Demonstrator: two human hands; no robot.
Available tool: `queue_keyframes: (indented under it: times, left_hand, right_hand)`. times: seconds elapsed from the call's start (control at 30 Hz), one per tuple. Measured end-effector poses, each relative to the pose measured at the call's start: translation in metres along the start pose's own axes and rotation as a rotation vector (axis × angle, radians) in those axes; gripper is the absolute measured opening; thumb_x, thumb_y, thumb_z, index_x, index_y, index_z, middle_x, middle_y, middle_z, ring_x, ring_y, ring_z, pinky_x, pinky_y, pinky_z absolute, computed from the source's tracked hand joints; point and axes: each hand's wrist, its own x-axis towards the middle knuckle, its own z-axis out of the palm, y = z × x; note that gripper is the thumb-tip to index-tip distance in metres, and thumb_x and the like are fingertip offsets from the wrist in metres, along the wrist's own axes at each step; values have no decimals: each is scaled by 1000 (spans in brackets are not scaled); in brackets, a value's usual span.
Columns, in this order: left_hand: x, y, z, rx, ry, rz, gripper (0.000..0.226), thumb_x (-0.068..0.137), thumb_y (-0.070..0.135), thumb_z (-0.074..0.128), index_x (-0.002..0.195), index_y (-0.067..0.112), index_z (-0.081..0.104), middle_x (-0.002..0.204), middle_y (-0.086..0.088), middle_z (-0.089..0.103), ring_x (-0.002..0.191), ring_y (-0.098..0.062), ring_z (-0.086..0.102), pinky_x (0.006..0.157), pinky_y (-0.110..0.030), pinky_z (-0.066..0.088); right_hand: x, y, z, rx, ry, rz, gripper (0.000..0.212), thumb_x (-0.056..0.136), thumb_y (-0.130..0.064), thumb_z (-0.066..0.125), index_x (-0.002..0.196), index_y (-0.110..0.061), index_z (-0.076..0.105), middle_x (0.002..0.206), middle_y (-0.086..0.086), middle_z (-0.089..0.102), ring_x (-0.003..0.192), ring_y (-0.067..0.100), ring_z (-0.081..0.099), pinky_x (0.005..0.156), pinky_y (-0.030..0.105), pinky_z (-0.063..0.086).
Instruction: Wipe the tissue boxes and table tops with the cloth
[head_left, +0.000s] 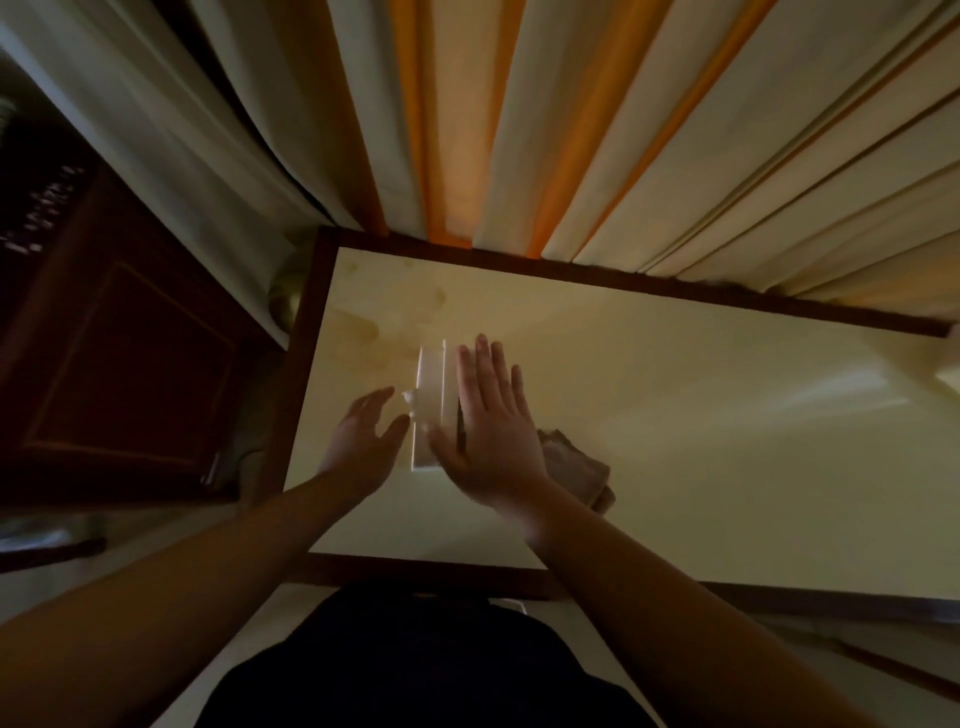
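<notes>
Head view: no brand, label or writing can be read on anything; the frame is dim and slightly blurred. A white tissue box (430, 402) stands on the cream table top (675, 441), a little left of the frame's centre, with a bit of tissue poking out on its 9 o'clock side. The left hand (358, 441) sits at 9 o'clock of the box, fingers straight and spread, close to it; whether it touches cannot be told. The right hand (491, 426) lies at 3 o'clock of the box, fingers straight and together, flat against or over the box's right side, hiding that edge. A crumpled brown cloth (576, 470) rests on the table at 4 o'clock of the box, partly behind the right wrist, held by neither hand. Cream and orange curtains (519, 130) hang at 12 o'clock beyond the table's dark wooden rim. A dark wooden cabinet (119, 353) stands at 9 o'clock.
</notes>
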Motion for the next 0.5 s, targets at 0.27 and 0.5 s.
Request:
queue_keyframes:
  times: [0.27,0.5]
  left_hand:
    - [11,4,24,-31,-167,-242,78,100,70,40,155,15,44,154,-14,50,136,-31,51,110,-44,40]
    - [31,42,39,-224,-17,-237,48,93,61,63,112,19,76,101,-1,75,93,-20,68,78,-33,51]
  right_hand:
    - [4,26,4,-33,-1,64,95,98,-59,30,168,-8,-9,177,11,-14,162,26,-21,131,53,-11]
    - [11,80,-15,2,21,188,77,103,-45,14,168,-14,-13,177,5,-15,163,21,-18,130,57,-13]
